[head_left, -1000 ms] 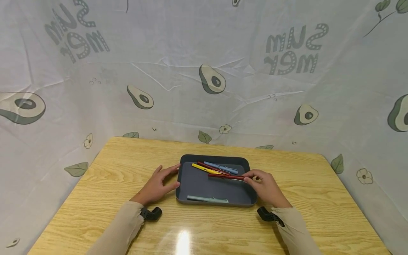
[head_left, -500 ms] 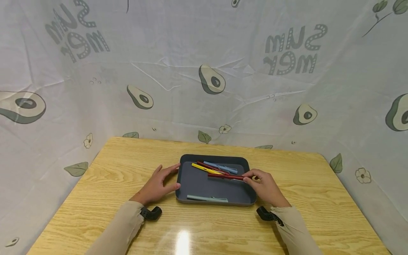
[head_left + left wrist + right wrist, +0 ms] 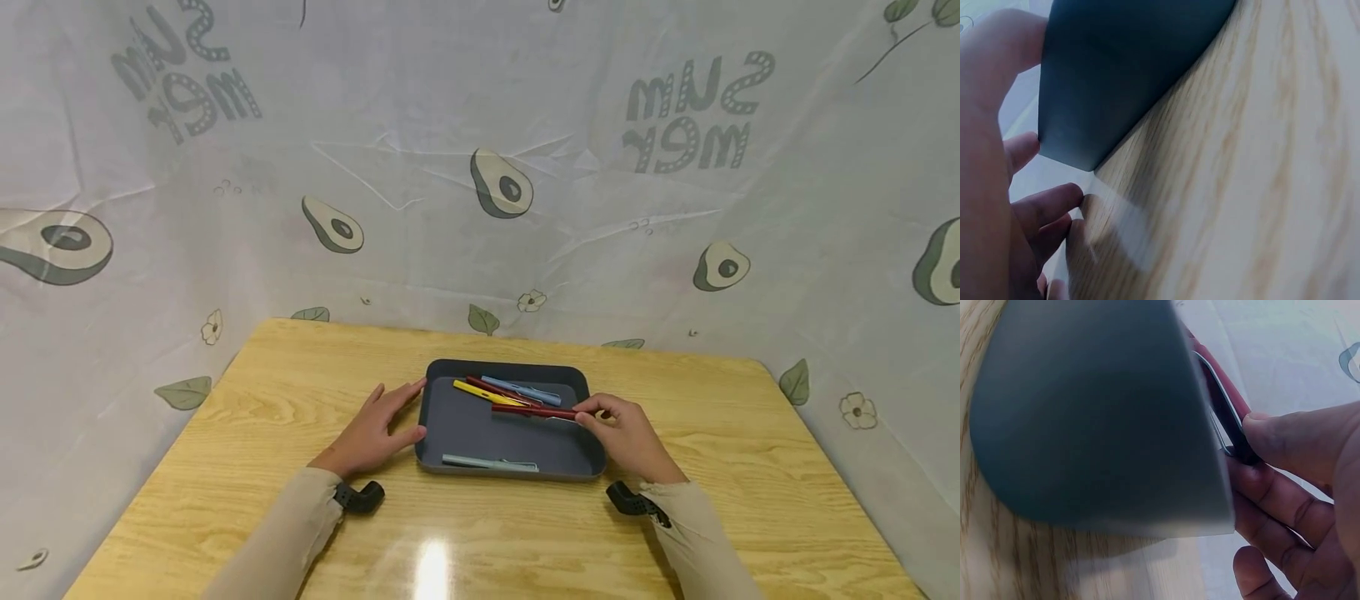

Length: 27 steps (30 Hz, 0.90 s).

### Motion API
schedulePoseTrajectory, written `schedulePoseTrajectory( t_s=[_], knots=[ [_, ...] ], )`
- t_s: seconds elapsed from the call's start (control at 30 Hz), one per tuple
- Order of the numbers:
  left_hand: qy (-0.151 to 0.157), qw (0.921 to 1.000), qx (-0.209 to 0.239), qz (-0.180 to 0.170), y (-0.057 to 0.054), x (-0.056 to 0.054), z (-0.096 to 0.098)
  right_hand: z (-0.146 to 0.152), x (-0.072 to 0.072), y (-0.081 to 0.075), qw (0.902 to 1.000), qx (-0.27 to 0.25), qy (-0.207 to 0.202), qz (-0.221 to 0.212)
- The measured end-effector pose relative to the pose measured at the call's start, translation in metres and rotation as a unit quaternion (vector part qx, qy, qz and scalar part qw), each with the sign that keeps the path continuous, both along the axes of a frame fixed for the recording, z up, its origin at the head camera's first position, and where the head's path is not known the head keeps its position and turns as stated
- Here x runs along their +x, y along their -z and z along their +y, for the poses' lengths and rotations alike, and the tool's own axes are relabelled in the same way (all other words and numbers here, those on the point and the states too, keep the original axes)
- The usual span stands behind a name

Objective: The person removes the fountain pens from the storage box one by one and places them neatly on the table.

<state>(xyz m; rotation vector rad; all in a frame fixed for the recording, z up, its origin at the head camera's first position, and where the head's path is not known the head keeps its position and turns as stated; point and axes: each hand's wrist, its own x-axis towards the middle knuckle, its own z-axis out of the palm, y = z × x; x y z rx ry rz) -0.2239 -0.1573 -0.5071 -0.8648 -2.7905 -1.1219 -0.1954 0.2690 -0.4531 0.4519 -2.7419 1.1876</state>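
Note:
A dark grey tray (image 3: 468, 435) lies on the wooden table with several clip pens in it. My left hand (image 3: 372, 435) touches its left side, thumb and forefinger spread along the wall; in the left wrist view the fingers (image 3: 1025, 151) rest at the tray's corner. At the right side, my right hand (image 3: 628, 437) pinches a dark red pen (image 3: 528, 411) by its clip end between thumb and fingers. Close beyond that pen lie a yellow pen (image 3: 476, 392), a second dark red pen (image 3: 482, 385) and a blue pen (image 3: 532, 393). Along the near wall rests a pale green pen (image 3: 487, 462).
The wooden table (image 3: 360, 350) extends around the tray on all sides. Behind and beside it hangs a pale cloth (image 3: 420, 250) printed with avocados and leaves. Each wrist bears a black camera mount, the left mount (image 3: 360, 497) and the right mount (image 3: 630, 502).

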Motion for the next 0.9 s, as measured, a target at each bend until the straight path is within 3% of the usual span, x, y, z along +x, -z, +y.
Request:
schedulePoseTrajectory(
  t_s=[0.27,0.47,0.9],
  knots=[
    [-0.003,1.0,0.0,0.005,0.002,-0.006,0.001,0.001,-0.002,-0.003,0.9999,-0.005,0.01,-0.013],
    [0.002,1.0,0.002,0.005,0.001,-0.003,0.001,0.002,-0.001,-0.002,0.9995,-0.007,0.018,-0.024],
    [-0.001,0.9999,0.007,0.008,0.004,-0.003,0.0,0.014,0.0,-0.005,0.999,-0.035,0.028,-0.007]
  ],
)
